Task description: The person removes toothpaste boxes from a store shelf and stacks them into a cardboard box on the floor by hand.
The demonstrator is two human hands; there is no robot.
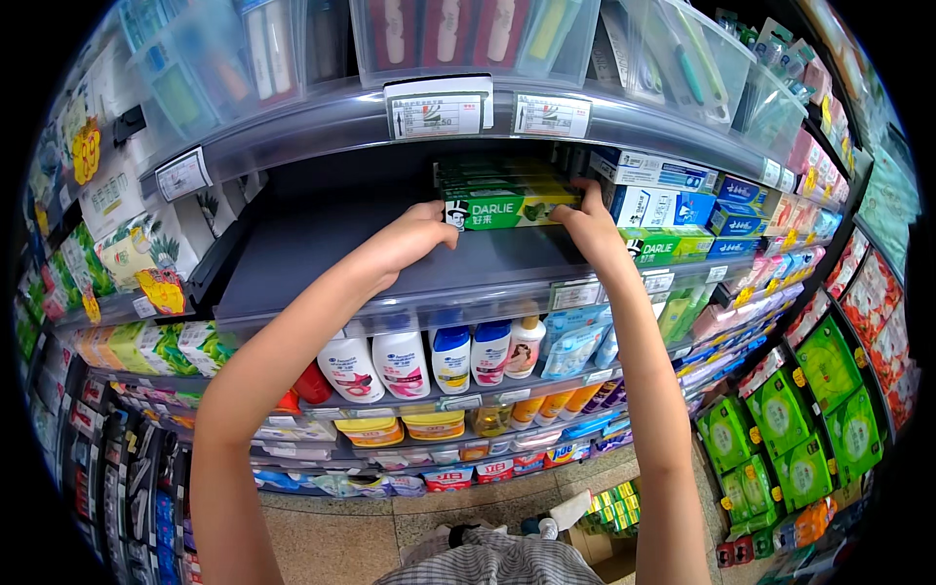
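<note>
Both hands reach into a dark shelf at a row of green Darlie toothpaste boxes (504, 208), several deep. My left hand (426, 225) touches the left end of the front box, its fingers bent around the corner. At the right end, my right hand (583, 208) has its thumb on the box's front and its fingers on the side and top. The boxes lie flat, long side facing me, on the grey shelf board (329, 256).
Stacked toothpaste boxes (658, 208) stand close right of my right hand. Above hangs a shelf edge (292, 121) with price tags and clear bins (475, 44). Shampoo bottles (398, 365) line the shelf below. An open carton (599, 545) with green boxes sits on the floor.
</note>
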